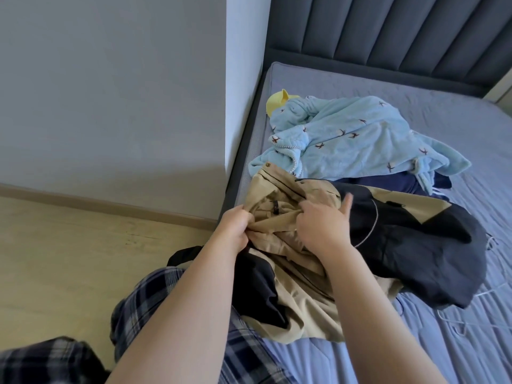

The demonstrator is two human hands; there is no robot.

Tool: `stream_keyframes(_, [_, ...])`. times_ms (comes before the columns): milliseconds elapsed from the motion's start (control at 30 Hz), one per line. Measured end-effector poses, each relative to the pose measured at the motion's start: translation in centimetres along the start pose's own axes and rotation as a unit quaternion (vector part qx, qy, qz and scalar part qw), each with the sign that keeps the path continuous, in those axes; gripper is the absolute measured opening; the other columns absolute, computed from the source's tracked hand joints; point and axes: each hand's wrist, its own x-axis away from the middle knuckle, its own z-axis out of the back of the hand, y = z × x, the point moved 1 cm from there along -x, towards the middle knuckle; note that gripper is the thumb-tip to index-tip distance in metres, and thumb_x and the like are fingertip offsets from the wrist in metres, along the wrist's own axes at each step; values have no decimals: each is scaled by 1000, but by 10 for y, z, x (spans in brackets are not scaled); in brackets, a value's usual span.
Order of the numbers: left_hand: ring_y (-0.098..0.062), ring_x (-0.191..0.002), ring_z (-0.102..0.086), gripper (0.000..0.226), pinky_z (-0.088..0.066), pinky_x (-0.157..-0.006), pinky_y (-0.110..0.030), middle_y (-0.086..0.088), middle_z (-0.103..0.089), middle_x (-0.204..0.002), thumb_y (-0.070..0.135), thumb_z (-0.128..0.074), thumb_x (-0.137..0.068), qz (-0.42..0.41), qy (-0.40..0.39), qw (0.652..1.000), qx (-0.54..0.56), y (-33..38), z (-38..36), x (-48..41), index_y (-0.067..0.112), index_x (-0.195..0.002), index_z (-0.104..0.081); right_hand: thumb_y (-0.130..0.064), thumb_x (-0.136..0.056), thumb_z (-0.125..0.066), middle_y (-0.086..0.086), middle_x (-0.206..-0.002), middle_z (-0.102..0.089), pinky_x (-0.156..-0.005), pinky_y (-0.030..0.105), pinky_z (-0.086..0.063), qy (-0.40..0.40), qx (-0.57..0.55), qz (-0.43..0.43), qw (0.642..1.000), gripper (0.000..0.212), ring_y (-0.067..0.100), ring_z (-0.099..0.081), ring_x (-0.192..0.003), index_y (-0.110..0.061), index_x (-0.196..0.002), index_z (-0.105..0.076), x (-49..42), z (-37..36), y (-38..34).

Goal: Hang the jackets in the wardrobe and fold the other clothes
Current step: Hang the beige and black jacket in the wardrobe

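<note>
From the head camera we look down on a bed with a grey-blue quilted mattress cover [360, 84], where a crumpled jacket of tan and black woven cloth [304, 300] lies at the near edge, partly hanging over it. Our left hand [235, 228] grips a bunch of the tan cloth in curled fingers. Our right hand [321, 223] pinches a fold of the same jacket just beside it, with one finger raised straight above the black part. Behind the jacket lies a light blue fleece garment with small dark bird figures [354, 137], touching the jacket's far edge. A yellow cap [275, 102] peeps out at its far end, and a dark navy garment [388, 182] shows under it. Thin white wire hangers [454, 320] lie on the bed to the right of the jacket.
</note>
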Motion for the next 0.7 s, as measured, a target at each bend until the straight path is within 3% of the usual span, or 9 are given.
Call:
stream_keyframes(100, [-26,-78,-58,43,-52,-70,-35,-13,-61,-89,-12,-28,-86,7,38,995,93,6,2,-4,14,-85,-62,-20,-93,-25,3,-102,-66,-112,57,-4,7,-79,-162,984,38,28,-57,-106,-16,-103,-62,2,-7,17])
stream_keyframes(200, [-26,-83,-59,46,-52,-74,-36,-13,-59,-95,-14,-23,-85,-6,57,973,223,7,3,-6,13,-92,-60,-24,-95,-31,8,-101,-68,-97,41,-31,34,-86,-175,980,33,30,-60,-96,-14,-100,-61,11,-12,27])
stream_keyframes(267, [-27,-85,-60,48,-51,-74,-38,-15,-59,-96,-16,-21,-80,-20,50,949,311,6,4,-4,6,-98,-60,-23,-92,-40,8,-99,-66,-81,35,-35,27,-94,-170,981,20,30,-60,-91,-15,-95,-58,17,-14,30])
stream_keyframes(333, [-28,-84,-59,46,-51,-66,-37,-16,-59,-94,-15,-21,-80,-28,49,938,342,5,4,-2,2,-98,-59,-24,-89,-49,5,-95,-64,-70,31,-37,6,-89,-149,985,8,29,-60,-87,-17,-88,-52,22,-13,30])
stream_keyframes(467, [-29,-78,-60,47,-54,-54,-30,-14,-58,-87,-15,-20,-74,-35,27,944,326,9,7,2,-1,-102,-55,-28,-91,-54,1,-91,-63,-60,29,-36,-58,-49,-59,995,15,22,-52,-72,-20,-81,-47,24,-6,21])
stream_keyframes(533, [-31,-81,-62,56,-54,-59,-32,-16,-61,-89,-16,-20,-70,-44,0,960,277,11,9,3,1,-108,-57,-25,-91,-52,1,-94,-61,-64,31,-35,-12,-46,16,999,7,22,-51,-78,-19,-89,-51,19,-3,19])
stream_keyframes(633, [-29,-76,-68,61,-55,-61,-31,-16,-70,-84,-16,-21,-68,-56,-38,971,229,12,9,5,6,-102,-66,-26,-89,-57,-7,-101,-60,-77,27,-37,110,-207,89,968,26,16,-54,-100,-19,-114,-59,5,0,14])
stream_keyframes(700, [-27,-75,-69,60,-56,-63,-31,-15,-72,-83,-17,-24,-69,-66,-62,975,203,11,6,7,11,-97,-69,-41,-85,-63,-16,-104,-59,-80,21,-38,63,-354,80,930,42,5,-55,-101,-26,-123,-55,-5,4,7])
